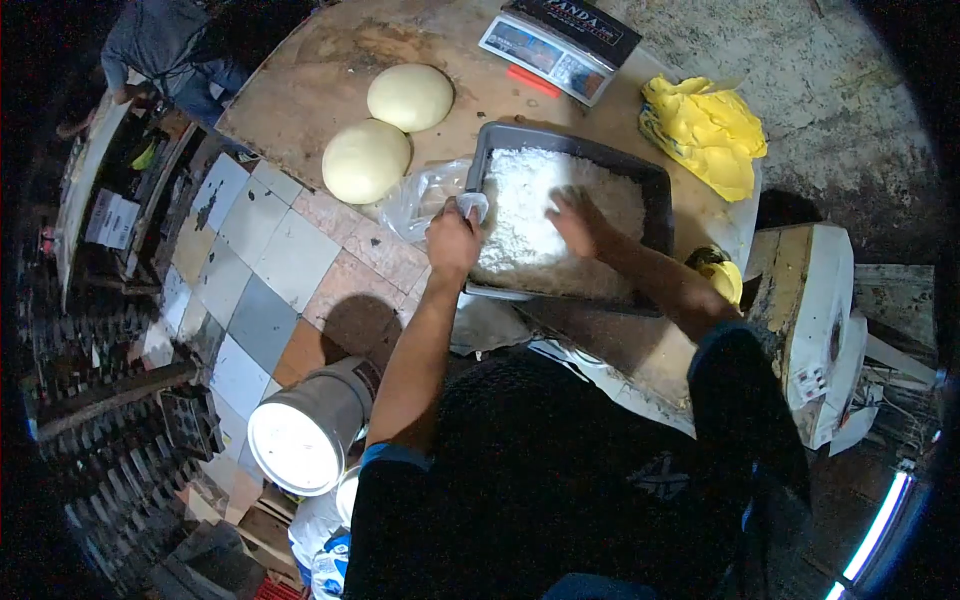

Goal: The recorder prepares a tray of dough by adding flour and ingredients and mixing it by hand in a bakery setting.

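Observation:
A dark grey rectangular tub (655,180) stands on the table with white flour (525,200) heaped mostly in its left half. At the tub's left rim, my left hand (455,240) is closed on a small whitish cup-like thing (473,206); its exact kind is unclear. My right hand (578,222) is over the flour, fingers apart and a little blurred, and I see nothing in it. A clear plastic bag (415,205) lies beside the tub near my left hand. Farther left sit two smooth round dough balls (410,97), nearly touching.
Behind the tub are a scale (548,60) with a dark box on it and a red-handled tool (533,80). Yellow fat in an opened wrapper (705,135) lies at the right. A bucket (300,440) with a white lid stands on the tiled floor. Another person (165,45) is at far left.

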Demonstrator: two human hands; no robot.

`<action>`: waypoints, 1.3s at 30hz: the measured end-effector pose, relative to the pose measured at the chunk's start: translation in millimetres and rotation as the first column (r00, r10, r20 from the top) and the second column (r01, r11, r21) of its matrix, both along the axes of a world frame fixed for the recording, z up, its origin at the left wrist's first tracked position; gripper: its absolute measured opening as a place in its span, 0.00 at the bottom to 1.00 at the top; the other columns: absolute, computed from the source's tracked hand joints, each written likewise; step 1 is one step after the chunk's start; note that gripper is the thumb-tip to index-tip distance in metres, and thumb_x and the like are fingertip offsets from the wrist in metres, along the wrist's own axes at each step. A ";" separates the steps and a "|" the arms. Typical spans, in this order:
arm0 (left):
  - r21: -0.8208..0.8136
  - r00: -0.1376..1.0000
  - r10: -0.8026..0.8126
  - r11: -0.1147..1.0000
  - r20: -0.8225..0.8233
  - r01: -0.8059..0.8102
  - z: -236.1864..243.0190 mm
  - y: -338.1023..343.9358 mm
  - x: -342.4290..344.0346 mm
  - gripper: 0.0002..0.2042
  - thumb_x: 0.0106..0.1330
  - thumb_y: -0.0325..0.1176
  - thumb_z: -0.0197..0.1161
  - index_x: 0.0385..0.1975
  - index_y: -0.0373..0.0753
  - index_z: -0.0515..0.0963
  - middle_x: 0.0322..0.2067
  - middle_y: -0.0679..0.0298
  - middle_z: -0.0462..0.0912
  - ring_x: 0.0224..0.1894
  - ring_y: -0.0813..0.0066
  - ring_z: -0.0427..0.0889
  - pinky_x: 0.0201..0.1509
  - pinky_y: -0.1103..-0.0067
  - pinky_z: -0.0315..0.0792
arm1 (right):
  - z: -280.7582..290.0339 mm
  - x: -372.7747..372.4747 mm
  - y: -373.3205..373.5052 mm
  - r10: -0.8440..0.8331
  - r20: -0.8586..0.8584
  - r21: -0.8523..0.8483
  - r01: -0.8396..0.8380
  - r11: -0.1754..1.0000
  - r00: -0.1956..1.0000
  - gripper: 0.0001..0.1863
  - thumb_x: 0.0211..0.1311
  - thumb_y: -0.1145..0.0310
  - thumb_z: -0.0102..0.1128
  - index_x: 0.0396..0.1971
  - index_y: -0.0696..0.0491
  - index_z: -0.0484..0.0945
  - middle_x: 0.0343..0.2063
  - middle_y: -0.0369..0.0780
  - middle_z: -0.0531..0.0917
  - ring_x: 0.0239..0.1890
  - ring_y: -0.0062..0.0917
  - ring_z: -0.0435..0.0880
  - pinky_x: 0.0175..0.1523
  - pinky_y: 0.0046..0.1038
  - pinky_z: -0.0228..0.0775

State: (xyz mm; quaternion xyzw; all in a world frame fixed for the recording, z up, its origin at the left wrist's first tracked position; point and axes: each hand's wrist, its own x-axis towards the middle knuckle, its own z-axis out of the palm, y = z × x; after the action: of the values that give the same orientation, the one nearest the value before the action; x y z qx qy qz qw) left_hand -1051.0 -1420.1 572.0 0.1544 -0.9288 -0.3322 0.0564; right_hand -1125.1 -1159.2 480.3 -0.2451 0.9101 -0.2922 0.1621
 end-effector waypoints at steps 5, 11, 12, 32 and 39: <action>-0.008 0.998 -0.052 0.999 -0.039 0.051 11.7 12.3 -9.0 0.17 0.62 0.40 0.55 0.40 0.30 0.73 0.31 0.42 0.80 0.35 0.42 0.79 0.42 0.58 0.73 | 73.9 19.8 -30.5 0.410 0.122 0.349 -0.425 0.835 0.904 0.31 0.45 0.72 0.60 0.55 0.49 0.70 0.62 0.45 0.63 0.65 0.38 0.58 0.69 0.43 0.45; -0.010 0.997 -0.074 0.997 -0.016 0.074 5.8 15.3 -11.0 0.18 0.62 0.40 0.54 0.42 0.29 0.73 0.31 0.41 0.80 0.35 0.42 0.79 0.42 0.58 0.73 | 41.9 -1.5 31.0 0.665 -0.123 0.527 -0.519 0.673 0.737 0.22 0.54 0.69 0.54 0.51 0.45 0.73 0.56 0.41 0.72 0.60 0.39 0.66 0.65 0.47 0.52; -0.019 0.997 -0.068 0.998 -0.020 0.068 4.8 12.9 -11.2 0.18 0.62 0.40 0.54 0.42 0.29 0.73 0.31 0.41 0.80 0.35 0.42 0.79 0.42 0.58 0.73 | 54.5 -3.2 14.4 0.544 -0.216 0.600 -0.330 0.729 0.811 0.26 0.49 0.64 0.58 0.53 0.45 0.71 0.57 0.43 0.70 0.62 0.40 0.63 0.66 0.47 0.50; -0.122 0.995 -0.094 0.989 -0.043 0.088 10.9 17.1 -7.2 0.20 0.61 0.40 0.54 0.43 0.27 0.72 0.33 0.40 0.79 0.36 0.43 0.79 0.42 0.58 0.72 | 84.8 16.9 -64.8 0.160 0.117 0.329 -0.190 0.925 0.980 0.33 0.56 0.48 0.56 0.57 0.55 0.66 0.60 0.50 0.65 0.65 0.43 0.57 0.68 0.41 0.49; -0.040 0.989 -0.020 0.999 -0.149 0.015 14.4 22.8 -3.3 0.16 0.59 0.36 0.58 0.40 0.28 0.71 0.29 0.39 0.78 0.33 0.39 0.78 0.39 0.57 0.72 | 101.7 1.7 -1.0 -0.052 -0.128 0.559 0.115 0.821 0.990 0.25 0.59 0.57 0.54 0.57 0.46 0.69 0.61 0.46 0.63 0.65 0.41 0.55 0.70 0.42 0.38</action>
State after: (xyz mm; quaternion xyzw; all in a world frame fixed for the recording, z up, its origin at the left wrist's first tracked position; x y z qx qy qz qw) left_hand -1054.4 -1397.3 586.4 0.1198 -0.9295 -0.3253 0.1259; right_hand -1123.3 -1160.2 582.0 -0.1613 0.9730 -0.0029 0.1652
